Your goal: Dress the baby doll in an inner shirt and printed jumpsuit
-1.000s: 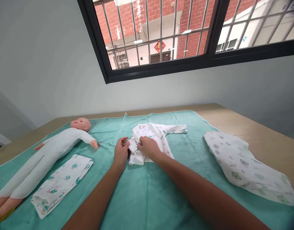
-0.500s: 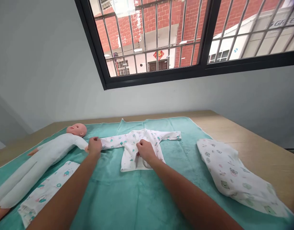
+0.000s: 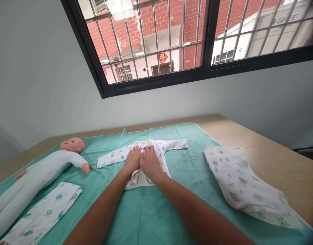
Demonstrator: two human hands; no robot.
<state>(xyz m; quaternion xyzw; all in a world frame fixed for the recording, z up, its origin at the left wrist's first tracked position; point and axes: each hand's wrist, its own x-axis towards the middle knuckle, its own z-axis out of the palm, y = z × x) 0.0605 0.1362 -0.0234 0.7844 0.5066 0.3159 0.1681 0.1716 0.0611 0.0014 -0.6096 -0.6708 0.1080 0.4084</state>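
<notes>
A small white long-sleeved baby shirt (image 3: 112,157) with a teal and pink print lies spread out, both sleeves stretched sideways. My left hand (image 3: 132,159) rests on the front of it with fingers extended. Right beside it, my right hand (image 3: 149,161) has its fingers curled together, pinching the shirt's front. Between and below my wrists, part of the lower front is folded up and shows plain white cloth. Both hands hide the middle of the shirt.
A teal blanket (image 3: 192,170) covers much of the wooden table (image 3: 263,149). On the left lie a baby doll (image 3: 51,161) in a white suit and folded printed trousers (image 3: 44,212). A printed white cloth (image 3: 248,187) lies to the right. Behind stands a wall with a barred window (image 3: 156,80).
My left hand has let go of the left sleeve's end and moved right onto the shirt's front. My right hand stays there. The view has shifted slightly.
</notes>
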